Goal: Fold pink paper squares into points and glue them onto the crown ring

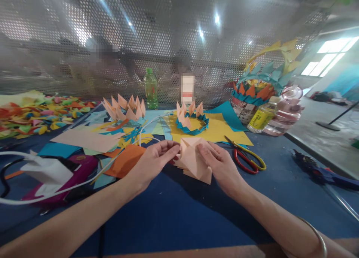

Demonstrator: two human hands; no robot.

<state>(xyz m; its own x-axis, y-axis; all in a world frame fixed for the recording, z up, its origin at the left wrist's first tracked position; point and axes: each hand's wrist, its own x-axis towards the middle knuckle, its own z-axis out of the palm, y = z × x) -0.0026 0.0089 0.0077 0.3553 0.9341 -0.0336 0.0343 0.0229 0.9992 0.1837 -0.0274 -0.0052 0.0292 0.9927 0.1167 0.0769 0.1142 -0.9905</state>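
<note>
A creased sheet of peach paper [193,155] is held up between my two hands over the blue table. My left hand [161,155] pinches its left edge with thumb and fingertips. On the right side, my right hand [214,155] grips the paper, thumb on top and fingers behind. More peach paper [206,176] lies just beneath it. Beyond my hands stands a ring of folded blue paper [193,129] with peach points rising from it. A second group of peach folded points [126,108] sits further left.
Red-and-yellow-handled pliers [249,160] lie right of my hands, with a blue-handled tool [322,172] beyond. A purple power strip [64,179] with a white cord is at left. Bottles [151,88] and a folded-paper basket [252,93] stand at the back, near a perforated screen [126,55].
</note>
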